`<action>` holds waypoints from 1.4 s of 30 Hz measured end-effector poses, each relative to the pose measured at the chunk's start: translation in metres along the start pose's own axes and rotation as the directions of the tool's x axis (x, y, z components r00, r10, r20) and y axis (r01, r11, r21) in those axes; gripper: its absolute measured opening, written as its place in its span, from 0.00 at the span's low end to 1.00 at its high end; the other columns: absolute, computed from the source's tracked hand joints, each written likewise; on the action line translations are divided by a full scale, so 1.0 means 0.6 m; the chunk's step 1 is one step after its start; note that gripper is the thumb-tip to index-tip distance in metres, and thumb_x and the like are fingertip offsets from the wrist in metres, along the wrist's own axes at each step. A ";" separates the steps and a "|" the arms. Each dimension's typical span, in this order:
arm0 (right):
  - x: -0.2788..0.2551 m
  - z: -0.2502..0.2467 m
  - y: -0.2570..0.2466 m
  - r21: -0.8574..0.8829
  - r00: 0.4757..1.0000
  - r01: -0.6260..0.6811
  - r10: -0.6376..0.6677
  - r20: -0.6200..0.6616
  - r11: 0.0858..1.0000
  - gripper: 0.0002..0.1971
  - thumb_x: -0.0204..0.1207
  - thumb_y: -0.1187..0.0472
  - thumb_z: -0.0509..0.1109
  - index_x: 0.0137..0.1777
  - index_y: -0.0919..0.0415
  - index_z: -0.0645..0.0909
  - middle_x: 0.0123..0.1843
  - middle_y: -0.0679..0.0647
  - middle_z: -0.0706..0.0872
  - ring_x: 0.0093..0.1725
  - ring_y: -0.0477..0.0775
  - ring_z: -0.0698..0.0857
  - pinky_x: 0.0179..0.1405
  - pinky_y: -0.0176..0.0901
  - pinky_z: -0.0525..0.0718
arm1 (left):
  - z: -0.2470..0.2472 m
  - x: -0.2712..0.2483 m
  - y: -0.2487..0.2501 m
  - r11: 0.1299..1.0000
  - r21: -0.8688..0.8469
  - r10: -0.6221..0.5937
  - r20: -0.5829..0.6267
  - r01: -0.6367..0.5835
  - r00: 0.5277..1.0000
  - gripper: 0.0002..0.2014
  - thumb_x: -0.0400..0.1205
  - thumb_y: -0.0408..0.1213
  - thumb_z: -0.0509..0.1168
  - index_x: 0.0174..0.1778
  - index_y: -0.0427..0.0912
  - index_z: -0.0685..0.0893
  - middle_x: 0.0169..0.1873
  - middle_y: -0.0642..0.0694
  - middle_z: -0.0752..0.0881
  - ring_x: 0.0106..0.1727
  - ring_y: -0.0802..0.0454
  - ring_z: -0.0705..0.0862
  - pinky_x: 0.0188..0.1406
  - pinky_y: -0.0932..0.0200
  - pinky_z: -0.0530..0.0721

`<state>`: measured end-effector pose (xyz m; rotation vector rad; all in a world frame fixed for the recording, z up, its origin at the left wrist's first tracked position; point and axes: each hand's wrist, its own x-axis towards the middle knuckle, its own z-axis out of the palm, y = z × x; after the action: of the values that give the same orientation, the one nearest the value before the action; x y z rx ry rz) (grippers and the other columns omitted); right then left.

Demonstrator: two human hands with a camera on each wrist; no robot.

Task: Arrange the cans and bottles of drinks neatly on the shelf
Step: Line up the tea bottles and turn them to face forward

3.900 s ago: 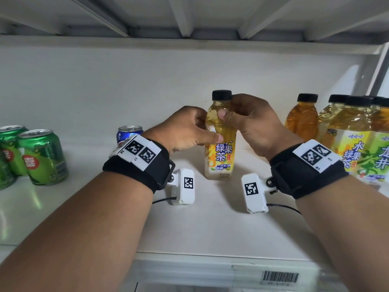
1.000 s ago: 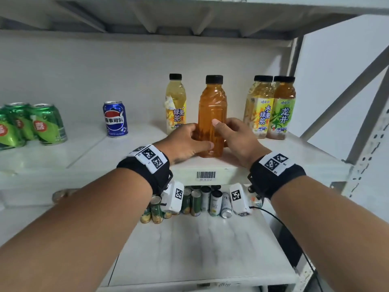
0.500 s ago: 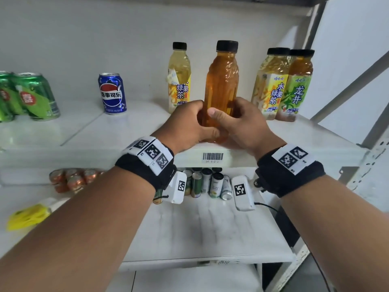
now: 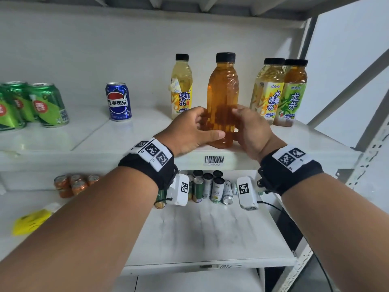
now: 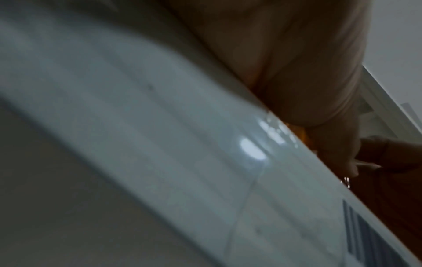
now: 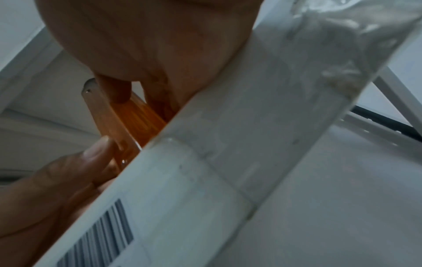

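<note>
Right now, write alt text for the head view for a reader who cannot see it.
Both hands, left hand and right hand, grip an unlabelled amber bottle standing at the front edge of a white shelf. Three labelled bottles stand behind it, with a blue can and green cans to the left.

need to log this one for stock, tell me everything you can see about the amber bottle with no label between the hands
The amber bottle is clear ribbed plastic with a black screw cap, unlabelled and filled nearly to the neck with amber liquid. It stands upright at the front edge of the shelf, above the barcode tag. The left hand and the right hand grip its lower half from either side.
</note>
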<state>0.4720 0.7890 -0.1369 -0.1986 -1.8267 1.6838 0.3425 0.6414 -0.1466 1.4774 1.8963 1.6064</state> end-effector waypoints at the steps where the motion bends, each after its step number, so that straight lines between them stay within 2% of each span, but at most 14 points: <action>1: -0.002 -0.001 0.001 -0.034 0.999 0.036 -0.036 0.002 0.999 0.23 0.84 0.48 0.59 0.69 0.60 0.85 0.65 0.68 0.90 0.69 0.70 0.87 0.67 0.78 0.86 | -0.001 0.000 0.000 1.000 0.021 0.006 -0.026 -0.005 1.000 0.33 0.73 0.46 0.88 0.72 0.47 0.83 0.61 0.50 0.93 0.62 0.54 0.93 0.68 0.45 0.92; 3: -0.008 0.001 0.000 -0.101 0.997 0.081 -0.080 0.020 0.992 0.28 0.85 0.35 0.59 0.69 0.56 0.85 0.63 0.62 0.92 0.66 0.64 0.90 0.63 0.71 0.90 | -0.003 -0.001 0.002 0.998 0.066 0.009 -0.055 -0.005 0.998 0.38 0.70 0.52 0.88 0.73 0.47 0.82 0.62 0.50 0.93 0.62 0.52 0.93 0.65 0.44 0.93; 5: -0.015 0.007 -0.001 -0.149 0.995 0.101 -0.098 0.029 0.984 0.33 0.79 0.29 0.65 0.68 0.56 0.86 0.61 0.60 0.93 0.62 0.62 0.93 0.62 0.66 0.91 | -0.001 -0.003 0.004 0.996 0.083 0.018 -0.059 -0.013 0.998 0.37 0.71 0.52 0.89 0.74 0.47 0.84 0.60 0.51 0.94 0.60 0.54 0.94 0.64 0.45 0.93; 7: -0.019 0.014 -0.003 -0.187 0.992 0.123 -0.121 0.022 0.975 0.29 0.77 0.34 0.73 0.65 0.58 0.87 0.58 0.58 0.95 0.59 0.62 0.94 0.63 0.64 0.92 | 0.003 -0.005 0.008 0.996 0.091 0.029 -0.055 -0.024 0.998 0.33 0.73 0.49 0.88 0.72 0.45 0.85 0.57 0.51 0.95 0.57 0.55 0.95 0.61 0.47 0.94; 11: -0.012 0.019 -0.036 -0.288 0.992 0.096 -0.116 -0.055 0.953 0.22 0.77 0.38 0.78 0.62 0.54 0.88 0.56 0.52 0.95 0.57 0.55 0.94 0.66 0.62 0.90 | -0.005 -0.002 0.031 0.989 0.143 -0.028 0.012 0.026 1.000 0.27 0.76 0.49 0.86 0.68 0.47 0.86 0.56 0.53 0.95 0.56 0.57 0.95 0.63 0.48 0.94; 15: 0.014 0.035 -0.113 -0.515 0.950 0.210 -0.297 -0.092 0.831 0.30 0.74 0.34 0.79 0.67 0.53 0.83 0.54 0.45 0.92 0.54 0.47 0.91 0.54 0.46 0.90 | -0.040 0.018 0.077 0.910 0.413 -0.014 -0.012 0.018 1.000 0.20 0.80 0.60 0.77 0.59 0.50 0.89 0.51 0.53 0.94 0.53 0.52 0.92 0.59 0.46 0.92; 18: 0.037 0.051 -0.157 -0.612 0.929 0.244 -0.362 -0.076 0.752 0.28 0.76 0.32 0.77 0.65 0.52 0.83 0.54 0.46 0.89 0.53 0.47 0.89 0.53 0.49 0.91 | -0.067 0.039 0.120 0.867 0.499 0.047 -0.063 -0.009 0.997 0.20 0.80 0.61 0.75 0.58 0.50 0.86 0.50 0.52 0.91 0.51 0.52 0.89 0.48 0.52 0.87; 22: 0.077 0.054 -0.180 -0.682 0.917 0.257 -0.395 -0.051 0.685 0.22 0.78 0.40 0.79 0.61 0.55 0.85 0.52 0.50 0.88 0.53 0.52 0.88 0.51 0.51 0.91 | -0.099 0.066 0.153 0.825 0.565 0.047 -0.015 -0.030 0.999 0.13 0.79 0.54 0.80 0.49 0.50 0.89 0.43 0.51 0.91 0.43 0.52 0.89 0.42 0.54 0.85; 25: 0.114 0.052 -0.187 -0.738 0.911 0.278 -0.413 -0.002 0.615 0.19 0.81 0.43 0.77 0.63 0.56 0.86 0.53 0.50 0.88 0.53 0.53 0.87 0.51 0.50 0.91 | -0.128 0.091 0.170 0.803 0.595 0.034 -0.001 -0.026 0.999 0.17 0.80 0.53 0.80 0.60 0.49 0.91 0.50 0.52 0.92 0.49 0.55 0.91 0.44 0.57 0.87; 28: 0.159 0.050 -0.195 -0.787 0.898 0.316 -0.434 0.069 0.530 0.18 0.83 0.44 0.74 0.62 0.56 0.86 0.55 0.51 0.88 0.54 0.54 0.86 0.53 0.51 0.90 | -0.156 0.126 0.180 0.735 0.677 0.070 -0.030 -0.031 0.997 0.16 0.81 0.52 0.79 0.61 0.51 0.89 0.52 0.55 0.90 0.52 0.56 0.90 0.44 0.60 0.85; 33: 0.231 0.053 -0.198 -0.846 0.874 0.411 -0.410 0.261 0.338 0.15 0.86 0.48 0.71 0.65 0.56 0.87 0.62 0.53 0.89 0.57 0.53 0.84 0.53 0.43 0.78 | -0.181 0.189 0.174 0.482 0.876 0.213 -0.092 -0.023 0.973 0.21 0.81 0.52 0.75 0.66 0.45 0.88 0.59 0.50 0.88 0.57 0.50 0.85 0.51 0.57 0.79; 36: 0.270 0.054 -0.186 -0.852 0.865 0.436 -0.396 0.308 0.289 0.14 0.87 0.51 0.71 0.65 0.57 0.87 0.64 0.55 0.89 0.62 0.56 0.85 0.54 0.39 0.74 | -0.195 0.222 0.164 0.475 0.880 0.258 -0.162 0.021 0.953 0.24 0.82 0.52 0.74 0.71 0.45 0.87 0.67 0.47 0.87 0.65 0.48 0.84 0.58 0.59 0.75; 39: 0.307 0.056 -0.174 -0.849 0.859 0.453 -0.386 0.336 0.270 0.13 0.87 0.53 0.70 0.65 0.58 0.87 0.65 0.56 0.88 0.64 0.57 0.85 0.54 0.34 0.71 | -0.207 0.249 0.152 0.481 0.874 0.200 -0.192 0.074 0.961 0.26 0.82 0.51 0.74 0.75 0.46 0.85 0.72 0.46 0.85 0.71 0.47 0.83 0.61 0.60 0.74; 42: 0.340 0.058 -0.167 -0.848 0.876 0.445 -0.340 0.344 0.289 0.12 0.87 0.51 0.70 0.64 0.56 0.86 0.65 0.55 0.87 0.61 0.55 0.84 0.55 0.40 0.74 | -0.210 0.268 0.142 0.460 0.882 0.153 -0.188 0.099 0.970 0.27 0.83 0.50 0.74 0.78 0.46 0.83 0.75 0.46 0.84 0.74 0.45 0.82 0.67 0.56 0.77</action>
<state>0.3237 0.8478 0.0282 -0.0859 -2.4461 0.1591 0.2229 0.6846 0.0343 1.6409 3.1659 0.7196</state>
